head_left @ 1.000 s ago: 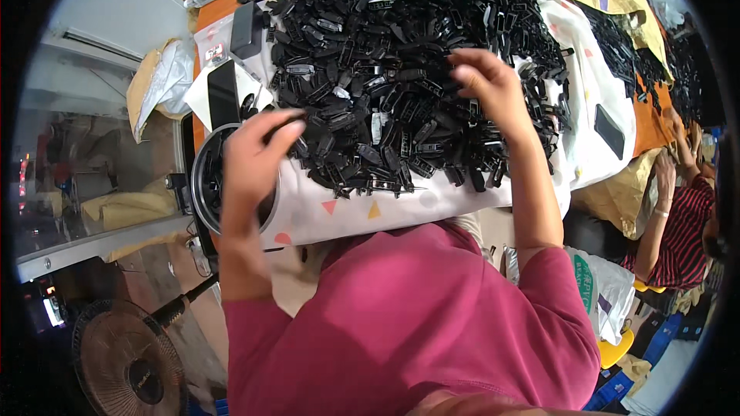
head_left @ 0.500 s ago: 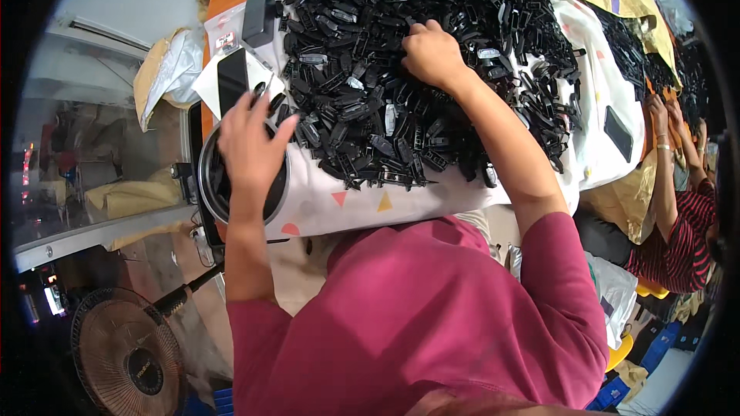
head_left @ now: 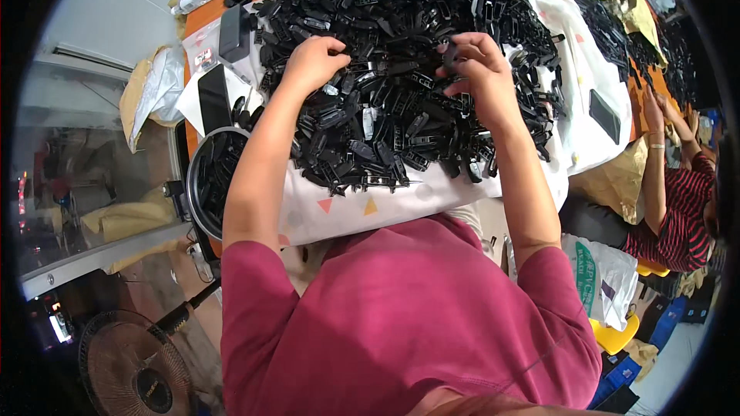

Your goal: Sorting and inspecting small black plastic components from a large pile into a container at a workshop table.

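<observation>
Head view is showing both hands working in the pile of black plastic parts (head_left: pixel 401 69) filling the upper middle of the frame on a white cloth (head_left: pixel 432 200). Left hand (head_left: pixel 312 62) is curling closed into the heap, though what it is gripping is hidden; right hand (head_left: pixel 482 69) is pinching one black piece (head_left: pixel 449 54) at its fingertips. Loose parts are lying near the cloth's lower edge, so a sweeping forearm could be nudging them off, likely missing the round metal bowl (head_left: pixel 202 185) at left.

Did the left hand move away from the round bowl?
Yes. The left hand left the bowl rim and went up onto the black pile.
</observation>
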A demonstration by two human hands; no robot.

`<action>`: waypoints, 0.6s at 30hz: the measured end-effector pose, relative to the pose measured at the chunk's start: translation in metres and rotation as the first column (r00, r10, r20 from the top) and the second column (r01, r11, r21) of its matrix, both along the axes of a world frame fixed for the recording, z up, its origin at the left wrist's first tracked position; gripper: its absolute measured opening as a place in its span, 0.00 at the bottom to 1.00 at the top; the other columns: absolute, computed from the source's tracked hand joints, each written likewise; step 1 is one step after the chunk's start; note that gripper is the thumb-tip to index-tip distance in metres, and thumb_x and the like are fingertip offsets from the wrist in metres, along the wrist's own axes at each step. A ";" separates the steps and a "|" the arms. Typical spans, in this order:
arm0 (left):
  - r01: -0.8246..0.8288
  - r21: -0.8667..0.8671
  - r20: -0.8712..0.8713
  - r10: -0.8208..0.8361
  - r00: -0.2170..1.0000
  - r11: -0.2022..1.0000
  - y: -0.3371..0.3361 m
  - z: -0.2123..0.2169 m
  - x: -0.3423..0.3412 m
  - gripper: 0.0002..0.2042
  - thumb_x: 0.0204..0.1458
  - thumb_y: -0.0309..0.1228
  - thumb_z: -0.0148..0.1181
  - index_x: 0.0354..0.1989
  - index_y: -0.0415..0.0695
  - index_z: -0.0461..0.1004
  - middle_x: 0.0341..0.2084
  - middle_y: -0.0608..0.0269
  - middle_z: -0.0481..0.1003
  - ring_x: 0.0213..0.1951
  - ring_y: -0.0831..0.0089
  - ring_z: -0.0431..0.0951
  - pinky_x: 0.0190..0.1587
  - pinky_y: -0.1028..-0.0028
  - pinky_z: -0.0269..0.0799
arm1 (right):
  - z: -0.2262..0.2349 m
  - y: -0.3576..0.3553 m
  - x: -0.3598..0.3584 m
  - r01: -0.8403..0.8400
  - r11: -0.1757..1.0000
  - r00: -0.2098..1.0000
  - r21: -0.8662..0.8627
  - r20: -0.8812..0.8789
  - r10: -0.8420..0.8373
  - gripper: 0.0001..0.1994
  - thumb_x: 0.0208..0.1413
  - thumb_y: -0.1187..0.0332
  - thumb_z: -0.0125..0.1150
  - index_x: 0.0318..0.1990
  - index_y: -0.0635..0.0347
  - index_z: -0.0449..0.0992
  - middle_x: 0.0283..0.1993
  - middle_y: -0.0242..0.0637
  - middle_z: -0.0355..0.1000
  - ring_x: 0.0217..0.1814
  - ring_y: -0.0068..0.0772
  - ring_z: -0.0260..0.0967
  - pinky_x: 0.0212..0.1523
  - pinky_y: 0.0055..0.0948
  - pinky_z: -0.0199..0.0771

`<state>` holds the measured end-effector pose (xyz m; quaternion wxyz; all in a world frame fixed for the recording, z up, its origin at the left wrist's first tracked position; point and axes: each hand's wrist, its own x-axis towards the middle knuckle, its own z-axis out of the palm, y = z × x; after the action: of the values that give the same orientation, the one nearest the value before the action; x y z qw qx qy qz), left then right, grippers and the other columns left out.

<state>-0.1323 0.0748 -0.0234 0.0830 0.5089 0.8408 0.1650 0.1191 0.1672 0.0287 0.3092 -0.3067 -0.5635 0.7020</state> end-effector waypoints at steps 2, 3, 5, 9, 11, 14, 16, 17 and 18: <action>0.090 0.020 0.493 -0.088 0.866 0.996 -0.009 -0.001 -0.006 0.15 0.41 0.28 0.55 0.41 0.45 0.74 0.39 0.57 0.73 0.37 0.69 0.75 0.42 0.74 0.68 | -0.004 0.001 0.009 0.032 0.990 0.996 -0.137 -0.074 -0.042 0.11 0.48 0.76 0.48 0.42 0.58 0.63 0.40 0.40 0.69 0.33 0.29 0.69 0.22 0.22 0.72; 0.052 0.090 0.438 -0.087 0.895 0.995 -0.008 -0.003 -0.008 0.18 0.41 0.24 0.53 0.44 0.43 0.72 0.39 0.57 0.74 0.37 0.74 0.75 0.42 0.79 0.67 | -0.006 -0.001 0.009 0.080 0.994 0.996 -0.080 -0.022 -0.082 0.11 0.48 0.76 0.50 0.41 0.58 0.62 0.40 0.40 0.69 0.33 0.28 0.69 0.21 0.21 0.72; -0.008 0.135 0.234 -0.024 0.972 0.991 0.001 0.003 -0.010 0.17 0.42 0.29 0.55 0.44 0.44 0.72 0.37 0.56 0.74 0.37 0.69 0.75 0.41 0.76 0.68 | -0.009 -0.008 0.006 0.086 0.996 0.996 -0.006 0.027 -0.086 0.12 0.49 0.75 0.53 0.40 0.57 0.60 0.40 0.39 0.69 0.32 0.26 0.69 0.20 0.19 0.70; -0.044 0.118 -0.142 0.061 0.988 0.992 0.040 -0.005 -0.006 0.17 0.42 0.38 0.58 0.42 0.48 0.73 0.36 0.58 0.74 0.40 0.60 0.73 0.42 0.66 0.68 | -0.008 -0.025 -0.002 0.029 0.998 0.998 0.051 0.059 -0.032 0.13 0.53 0.76 0.48 0.45 0.57 0.57 0.41 0.41 0.70 0.32 0.24 0.68 0.22 0.18 0.68; -0.056 0.109 -0.205 0.077 0.976 0.993 0.051 -0.010 -0.002 0.14 0.42 0.38 0.59 0.37 0.47 0.74 0.34 0.58 0.74 0.42 0.59 0.72 0.42 0.64 0.68 | -0.007 -0.025 0.004 0.059 0.997 0.996 0.048 0.056 -0.062 0.12 0.54 0.75 0.47 0.46 0.57 0.59 0.41 0.40 0.70 0.33 0.24 0.68 0.22 0.17 0.68; -0.045 0.093 -0.143 0.058 0.988 0.995 0.044 -0.001 0.001 0.13 0.42 0.37 0.59 0.35 0.45 0.71 0.32 0.56 0.74 0.40 0.58 0.72 0.42 0.62 0.67 | -0.006 -0.019 0.016 0.071 0.996 0.995 0.057 0.068 -0.075 0.13 0.55 0.73 0.47 0.48 0.58 0.65 0.37 0.34 0.70 0.30 0.19 0.65 0.21 0.16 0.65; -0.026 0.139 -0.145 0.046 0.988 0.990 0.035 0.002 0.011 0.15 0.42 0.38 0.61 0.34 0.43 0.68 0.29 0.58 0.73 0.35 0.63 0.74 0.39 0.65 0.69 | -0.006 -0.014 0.020 0.046 0.998 0.996 -0.032 0.072 -0.044 0.13 0.55 0.71 0.48 0.48 0.57 0.69 0.32 0.28 0.68 0.26 0.15 0.60 0.19 0.14 0.62; -0.034 0.256 0.110 0.006 0.994 0.966 0.028 0.017 0.026 0.14 0.40 0.36 0.64 0.31 0.42 0.69 0.28 0.60 0.74 0.33 0.68 0.74 0.37 0.70 0.69 | -0.003 -0.016 0.018 0.033 0.998 0.998 -0.057 0.053 -0.030 0.14 0.55 0.70 0.49 0.49 0.56 0.68 0.29 0.27 0.66 0.23 0.13 0.56 0.17 0.13 0.58; -0.079 0.362 0.351 -0.057 0.935 0.929 0.019 0.026 0.037 0.14 0.39 0.34 0.66 0.29 0.41 0.70 0.28 0.62 0.74 0.31 0.73 0.73 0.34 0.74 0.70 | 0.000 -0.018 0.013 0.010 0.996 1.000 -0.085 0.018 -0.009 0.13 0.55 0.70 0.50 0.49 0.57 0.68 0.31 0.29 0.66 0.22 0.13 0.56 0.16 0.13 0.56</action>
<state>-0.0949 0.0937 0.0029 0.1351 0.4722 0.7684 0.4104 0.1321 0.1490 0.0286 0.2944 -0.3283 -0.5343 0.7212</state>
